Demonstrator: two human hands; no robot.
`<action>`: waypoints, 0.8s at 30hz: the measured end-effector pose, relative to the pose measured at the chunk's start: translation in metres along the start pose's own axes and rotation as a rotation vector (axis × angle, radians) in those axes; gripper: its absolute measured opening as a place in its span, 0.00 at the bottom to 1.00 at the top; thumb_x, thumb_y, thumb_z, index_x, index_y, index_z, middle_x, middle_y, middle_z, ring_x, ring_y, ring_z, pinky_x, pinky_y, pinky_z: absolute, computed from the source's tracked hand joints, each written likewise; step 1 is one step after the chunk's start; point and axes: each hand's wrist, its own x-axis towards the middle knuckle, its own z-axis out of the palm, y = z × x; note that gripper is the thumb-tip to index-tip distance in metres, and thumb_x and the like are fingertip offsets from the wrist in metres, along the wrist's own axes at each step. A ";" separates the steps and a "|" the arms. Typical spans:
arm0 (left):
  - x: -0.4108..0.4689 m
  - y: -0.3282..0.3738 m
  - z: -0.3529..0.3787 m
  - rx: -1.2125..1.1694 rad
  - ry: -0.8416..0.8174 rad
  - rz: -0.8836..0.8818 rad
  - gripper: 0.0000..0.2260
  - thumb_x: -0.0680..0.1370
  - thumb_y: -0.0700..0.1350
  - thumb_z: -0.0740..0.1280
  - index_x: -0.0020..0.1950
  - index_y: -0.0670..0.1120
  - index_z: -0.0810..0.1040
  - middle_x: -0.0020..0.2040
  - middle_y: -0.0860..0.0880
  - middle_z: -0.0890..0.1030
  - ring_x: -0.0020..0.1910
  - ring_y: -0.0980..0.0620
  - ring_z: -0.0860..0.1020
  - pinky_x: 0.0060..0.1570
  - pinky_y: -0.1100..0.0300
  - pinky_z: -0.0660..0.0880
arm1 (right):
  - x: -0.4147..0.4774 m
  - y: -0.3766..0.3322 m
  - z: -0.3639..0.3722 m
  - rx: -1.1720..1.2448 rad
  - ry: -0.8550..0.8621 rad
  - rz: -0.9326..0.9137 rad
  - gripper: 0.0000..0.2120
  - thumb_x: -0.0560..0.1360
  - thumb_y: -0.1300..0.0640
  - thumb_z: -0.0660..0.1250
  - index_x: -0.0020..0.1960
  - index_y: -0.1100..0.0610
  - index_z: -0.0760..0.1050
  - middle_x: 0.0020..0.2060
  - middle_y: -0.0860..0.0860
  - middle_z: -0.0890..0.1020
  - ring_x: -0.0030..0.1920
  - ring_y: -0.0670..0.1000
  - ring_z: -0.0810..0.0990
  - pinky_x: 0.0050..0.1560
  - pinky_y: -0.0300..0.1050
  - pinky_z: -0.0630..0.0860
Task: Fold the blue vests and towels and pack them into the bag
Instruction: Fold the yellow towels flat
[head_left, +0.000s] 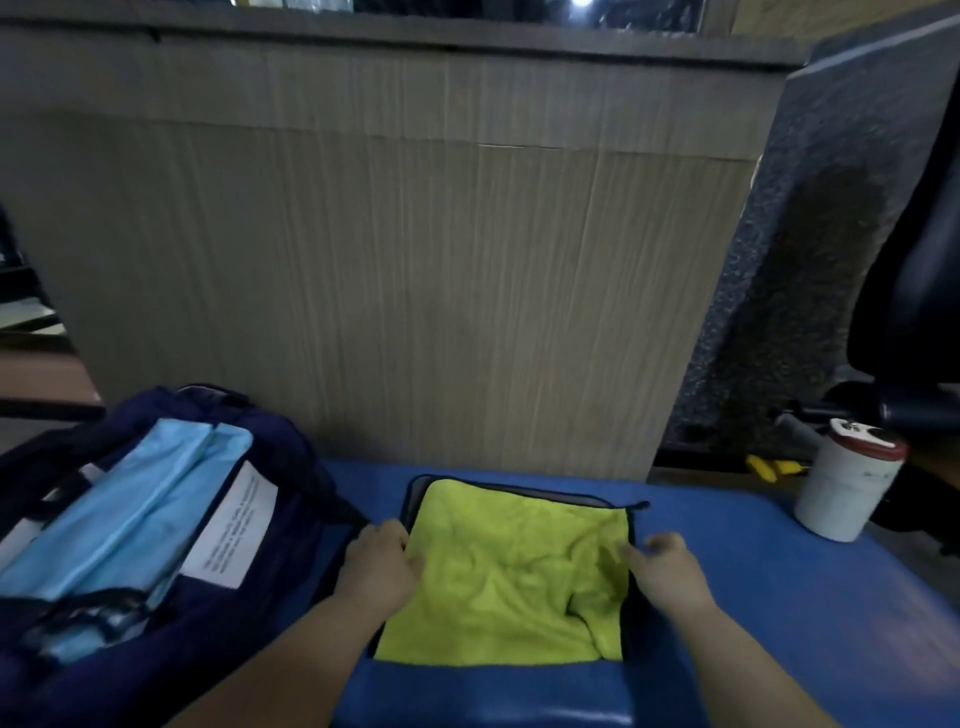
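Nearest me, my left hand (382, 566) pinches the yellow towel (519, 566) on the surface (753, 551), my blurred right hand's (670, 571) grip I cannot tell; left of the towel, the bag (283, 457) already holds folded blue vests (130, 499), so folding and packing this towel is left.

Of the person only two hands and two forearms show. The left hand (382, 564) is at the left edge of the yellow-green towel (509, 571), the right hand (667, 569) at its right edge. Both hands are bare, with short, rounded fingers and broad backs. The right one is smeared by blur, so its fingers run together. The left forearm (291, 660) leaves the picture below and left of the towel, the right forearm (743, 665) below and right of it. Both forearms are bare for their whole visible length and look wider toward the picture's lower edge.
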 end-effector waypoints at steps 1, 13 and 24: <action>-0.006 -0.005 0.004 -0.053 -0.015 -0.002 0.09 0.79 0.53 0.64 0.53 0.50 0.68 0.53 0.50 0.71 0.52 0.51 0.74 0.50 0.56 0.75 | -0.005 0.006 0.002 -0.039 -0.035 -0.005 0.21 0.77 0.43 0.66 0.58 0.60 0.69 0.49 0.54 0.77 0.44 0.52 0.74 0.41 0.47 0.69; -0.049 -0.019 0.000 -0.201 -0.060 -0.010 0.19 0.79 0.49 0.65 0.67 0.45 0.66 0.51 0.50 0.73 0.46 0.52 0.74 0.35 0.63 0.67 | -0.061 0.022 -0.004 0.196 -0.347 -0.100 0.26 0.66 0.47 0.79 0.56 0.54 0.71 0.60 0.50 0.74 0.62 0.51 0.73 0.56 0.45 0.71; -0.055 -0.022 -0.003 -0.263 -0.085 -0.048 0.18 0.81 0.47 0.61 0.70 0.46 0.66 0.62 0.43 0.74 0.50 0.50 0.74 0.44 0.59 0.67 | -0.083 0.030 0.006 0.099 -0.090 -0.234 0.16 0.72 0.58 0.74 0.56 0.49 0.74 0.55 0.49 0.79 0.54 0.49 0.76 0.47 0.39 0.71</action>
